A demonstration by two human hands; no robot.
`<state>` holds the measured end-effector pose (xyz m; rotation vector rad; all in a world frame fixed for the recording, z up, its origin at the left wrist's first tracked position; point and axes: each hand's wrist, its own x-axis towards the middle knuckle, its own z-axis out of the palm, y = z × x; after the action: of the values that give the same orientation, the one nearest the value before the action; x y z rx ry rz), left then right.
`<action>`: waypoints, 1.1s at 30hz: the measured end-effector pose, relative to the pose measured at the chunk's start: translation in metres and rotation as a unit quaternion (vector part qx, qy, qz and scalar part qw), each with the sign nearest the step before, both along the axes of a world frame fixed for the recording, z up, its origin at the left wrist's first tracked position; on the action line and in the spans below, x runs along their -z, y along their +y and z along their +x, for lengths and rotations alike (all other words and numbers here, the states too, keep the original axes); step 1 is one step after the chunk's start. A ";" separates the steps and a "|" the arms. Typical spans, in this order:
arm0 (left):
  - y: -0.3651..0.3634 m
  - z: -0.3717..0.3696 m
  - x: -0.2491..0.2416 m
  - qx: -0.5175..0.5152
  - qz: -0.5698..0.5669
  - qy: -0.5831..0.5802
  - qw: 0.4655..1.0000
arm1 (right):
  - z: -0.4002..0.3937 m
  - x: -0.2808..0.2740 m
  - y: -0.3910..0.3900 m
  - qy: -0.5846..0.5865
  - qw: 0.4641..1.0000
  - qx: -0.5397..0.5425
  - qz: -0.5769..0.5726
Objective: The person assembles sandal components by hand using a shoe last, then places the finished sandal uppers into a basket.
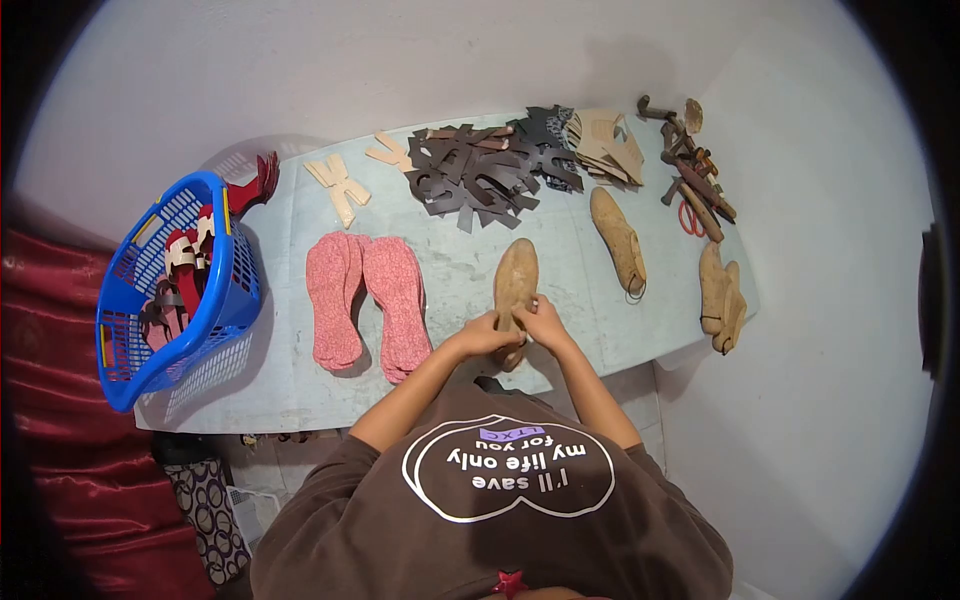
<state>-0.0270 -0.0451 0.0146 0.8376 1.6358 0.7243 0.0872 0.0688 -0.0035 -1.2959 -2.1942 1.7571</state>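
Observation:
A tan shoe last (516, 272) lies near the table's front edge, its rounded toe pointing away from me. From its left side my left hand (484, 334) grips it near the middle. On the other side my right hand (541, 322) holds it, thumb and fingers closed on its edge. The heel end shows below my hands. Two stacks of pink patterned insoles, a left one (335, 300) and a right one (397, 305), lie to the left of the last. Farther right is another last (617, 240) with a wire loop at its heel.
A blue basket (215, 300) with red and pink pieces stands at the left. Dark cut pieces (470, 175), cream pieces (338, 187) and tan sheets (607, 148) lie at the back. Tools (700, 185) and more lasts (712, 290) are at the right.

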 end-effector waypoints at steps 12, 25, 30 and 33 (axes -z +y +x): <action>0.031 -0.001 0.035 0.045 0.315 0.235 0.918 | -0.109 -0.024 0.097 -0.006 0.950 -0.019 0.313; 0.023 -0.007 0.030 0.046 0.271 0.197 0.941 | -0.188 -0.021 0.123 -0.049 0.946 0.143 0.288; 0.022 -0.007 0.027 0.053 0.257 0.191 0.946 | -0.197 -0.029 0.121 -0.098 0.921 0.137 0.352; 0.023 -0.010 0.024 0.056 0.254 0.182 0.948 | -0.196 -0.029 0.124 -0.100 0.932 0.102 0.332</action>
<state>-0.0365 -0.0219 -0.0098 1.4960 1.7264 0.9732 -0.1093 0.1932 0.0252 -1.4724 -2.3261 0.7171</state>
